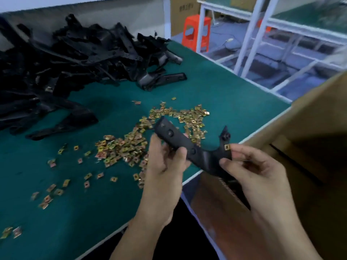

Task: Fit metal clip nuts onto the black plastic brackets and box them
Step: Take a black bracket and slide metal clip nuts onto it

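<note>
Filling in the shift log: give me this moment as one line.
left hand: grips bracket | right hand: pinches clip nut on bracket end | spare clip nuts: scattered on table | cardboard box: at right

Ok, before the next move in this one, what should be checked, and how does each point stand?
1. Curved black plastic bracket held steady: the left hand grips its long arm. Ok.
2. Brass-coloured metal clip nut at the bracket's end tab: the right hand pinches it there with its fingers. Ok.
3. Nut pushed fully home: too blurred, cannot tell.
4. Brown cardboard box ready: it stands beside the green table edge. Ok.
5. Loose clip nuts in supply on the table: ok.
</note>
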Demonstrator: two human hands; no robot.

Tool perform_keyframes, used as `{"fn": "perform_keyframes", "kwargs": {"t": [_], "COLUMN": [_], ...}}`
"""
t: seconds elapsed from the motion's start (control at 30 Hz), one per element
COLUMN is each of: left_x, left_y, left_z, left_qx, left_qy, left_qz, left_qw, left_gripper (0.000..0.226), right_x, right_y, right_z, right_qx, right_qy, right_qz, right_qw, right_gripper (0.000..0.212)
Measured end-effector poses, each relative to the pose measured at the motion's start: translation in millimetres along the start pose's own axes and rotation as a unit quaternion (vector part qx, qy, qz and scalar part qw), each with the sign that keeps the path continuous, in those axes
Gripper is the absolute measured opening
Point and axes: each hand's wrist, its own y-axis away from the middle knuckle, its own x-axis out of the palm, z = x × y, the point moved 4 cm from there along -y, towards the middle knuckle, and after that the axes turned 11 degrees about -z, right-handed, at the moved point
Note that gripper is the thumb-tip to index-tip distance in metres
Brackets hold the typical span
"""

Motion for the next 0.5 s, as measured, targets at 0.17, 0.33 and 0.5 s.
{"fn": "perform_keyframes", "kwargs": {"t": [0.17, 0.33, 0.5], "left_x": [74.3, 124.6, 125.3], "left_y": [5.8, 14.7, 12.0], "left_z": [28.3, 61.7, 70.7], "left_qx": [0.033, 0.029, 0.019], "left_qy": [-0.083, -0.217, -0.266], "left_qz": [0.057, 0.167, 0.192], "left_qw": [0.994, 0.961, 0.944], "left_gripper": [0.053, 0.046, 0.057], "right_x": [-88.8, -148.5, -167.1], "right_y": [-17.4, -19.5, -28.8], "right_z": [-8.3, -19.8, -25.5], "right_qx": [0.005, 0.007, 0.013], "right_qy": [0.063, 0.224, 0.399], "right_qz": [-0.133, -0.184, -0.154], "right_qw": [0.989, 0.957, 0.904], "right_gripper": [0.026, 0.03, 0.049]}}
